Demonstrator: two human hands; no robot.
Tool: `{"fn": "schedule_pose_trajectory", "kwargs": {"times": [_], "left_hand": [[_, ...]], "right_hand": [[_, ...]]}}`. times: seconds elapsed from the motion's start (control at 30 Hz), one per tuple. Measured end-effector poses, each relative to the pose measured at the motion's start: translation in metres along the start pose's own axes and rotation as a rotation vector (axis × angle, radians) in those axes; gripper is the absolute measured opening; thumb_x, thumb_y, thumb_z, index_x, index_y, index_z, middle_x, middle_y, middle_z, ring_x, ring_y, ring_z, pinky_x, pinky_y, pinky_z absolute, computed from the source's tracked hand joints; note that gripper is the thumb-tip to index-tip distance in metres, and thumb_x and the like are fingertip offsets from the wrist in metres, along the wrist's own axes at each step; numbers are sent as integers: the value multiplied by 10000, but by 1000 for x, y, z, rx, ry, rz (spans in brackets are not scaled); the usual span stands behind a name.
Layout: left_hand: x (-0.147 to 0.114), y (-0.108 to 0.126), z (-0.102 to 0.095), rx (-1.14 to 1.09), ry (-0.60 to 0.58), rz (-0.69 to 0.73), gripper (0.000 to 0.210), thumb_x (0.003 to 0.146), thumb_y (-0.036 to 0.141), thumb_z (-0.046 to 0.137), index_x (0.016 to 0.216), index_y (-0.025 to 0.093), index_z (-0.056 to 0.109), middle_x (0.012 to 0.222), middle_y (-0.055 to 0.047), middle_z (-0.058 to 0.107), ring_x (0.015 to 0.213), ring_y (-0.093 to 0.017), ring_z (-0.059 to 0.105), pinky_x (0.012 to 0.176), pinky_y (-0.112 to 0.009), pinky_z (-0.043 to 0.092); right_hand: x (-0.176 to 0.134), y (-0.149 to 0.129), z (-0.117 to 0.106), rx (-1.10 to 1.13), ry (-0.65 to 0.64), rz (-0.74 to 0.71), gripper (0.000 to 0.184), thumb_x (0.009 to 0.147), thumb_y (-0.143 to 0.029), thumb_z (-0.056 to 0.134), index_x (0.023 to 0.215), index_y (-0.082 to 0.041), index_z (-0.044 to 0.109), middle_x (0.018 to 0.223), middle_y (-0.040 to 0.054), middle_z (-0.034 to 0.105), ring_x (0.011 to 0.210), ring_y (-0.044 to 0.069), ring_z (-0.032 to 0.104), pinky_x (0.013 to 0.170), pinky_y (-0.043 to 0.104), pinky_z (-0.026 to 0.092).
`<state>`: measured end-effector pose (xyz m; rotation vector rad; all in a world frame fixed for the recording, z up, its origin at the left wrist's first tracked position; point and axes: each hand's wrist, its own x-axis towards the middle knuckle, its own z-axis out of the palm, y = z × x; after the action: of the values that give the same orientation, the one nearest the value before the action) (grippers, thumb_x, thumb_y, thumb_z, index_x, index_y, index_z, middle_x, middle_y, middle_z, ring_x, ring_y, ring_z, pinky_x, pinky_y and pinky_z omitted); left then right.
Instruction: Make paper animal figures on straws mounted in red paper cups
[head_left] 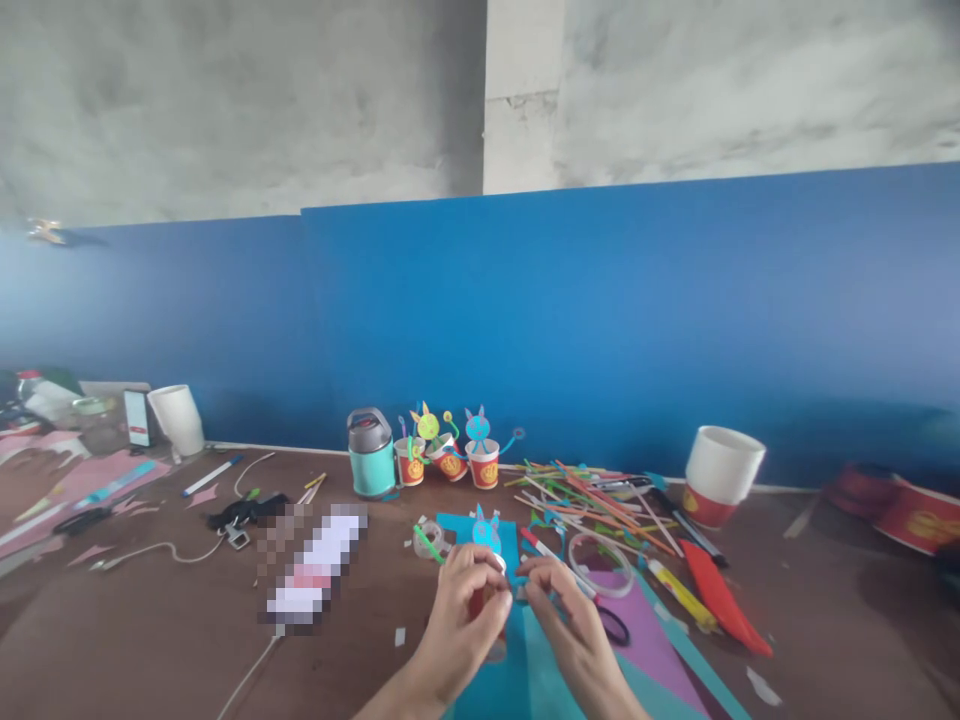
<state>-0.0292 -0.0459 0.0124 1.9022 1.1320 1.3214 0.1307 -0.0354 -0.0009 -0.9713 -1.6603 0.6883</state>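
Observation:
My left hand (469, 605) is closed around a small red and white paper cup, mostly hidden behind its fingers. A blue paper cat face (486, 535) with pointed ears rises above the cup, and a green strip (427, 544) sticks out to its left. Just right of the cup is my right hand (562, 625), its thumb and fingertips drawn together at a bit of blue; what they pinch is too small to make out. Blue paper sheets (510, 680) lie under both hands. Near them are a roll of clear tape (433, 540) and a red-capped white marker (540, 543).
Finished cup figures (484, 468) stand at the back beside a teal flask (372, 465). Coloured sticks (592, 500), a yellow glue tube (682, 595), a red-handled cutter (724, 600) and stacked paper cups (724, 470) lie right. A blurred-out phone (319, 565) with a cable lies left.

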Motion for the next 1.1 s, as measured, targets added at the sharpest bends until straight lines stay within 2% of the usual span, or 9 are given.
{"fn": "schedule_pose_trajectory", "kwargs": {"times": [0.13,0.2,0.33,0.43,0.53,0.7,0.93,1.1], "left_hand": [[0,-6,3,39,28,30,92,812,190,548,736,199,600,966,-77,601,984,-241,563,907,-430,423],[0,-7,4,72,50,20,111,817,185,545,718,197,596,966,-74,598,981,-241,565,896,-432,424],[0,-8,3,191,121,16,109,831,204,561,740,204,621,949,-64,596,973,-243,562,881,-431,416],[-2,-8,3,266,140,24,132,843,249,572,733,211,634,940,-59,599,969,-245,558,874,-421,410],[-3,-8,4,296,131,51,171,862,277,553,726,212,635,946,-61,601,969,-245,556,865,-408,408],[-4,-8,6,325,128,126,178,878,260,529,734,212,623,951,-64,619,948,-236,571,838,-386,410],[-4,0,3,399,55,170,233,883,205,507,668,199,595,939,-63,609,938,-228,542,831,-389,394],[-4,1,3,413,42,176,223,895,225,486,703,199,595,937,-72,601,946,-236,530,834,-397,395]], "right_hand": [[0,1,1,-5,-19,2,268,925,-404,456,750,-219,544,863,41,638,850,191,608,762,271,492],[-1,3,2,-64,36,-8,222,916,-396,476,815,-222,567,852,37,640,837,191,609,753,281,491],[-3,4,0,-256,153,-141,143,895,-347,519,865,-233,599,891,51,654,860,216,606,780,343,474],[-4,4,0,-410,141,-253,124,874,-306,562,799,-252,645,894,43,680,856,230,610,772,372,452],[-5,5,2,-492,134,-298,96,861,-305,595,848,-281,687,854,19,710,836,230,624,758,375,444],[-5,6,3,-483,89,-294,158,892,-306,557,903,-303,714,848,15,733,809,212,642,777,382,458],[-4,4,2,-425,54,-289,173,908,-284,526,891,-280,698,817,6,723,757,191,643,725,349,472],[-5,2,3,-432,45,-286,189,911,-248,494,895,-266,681,844,20,724,758,195,651,737,351,476]]}}
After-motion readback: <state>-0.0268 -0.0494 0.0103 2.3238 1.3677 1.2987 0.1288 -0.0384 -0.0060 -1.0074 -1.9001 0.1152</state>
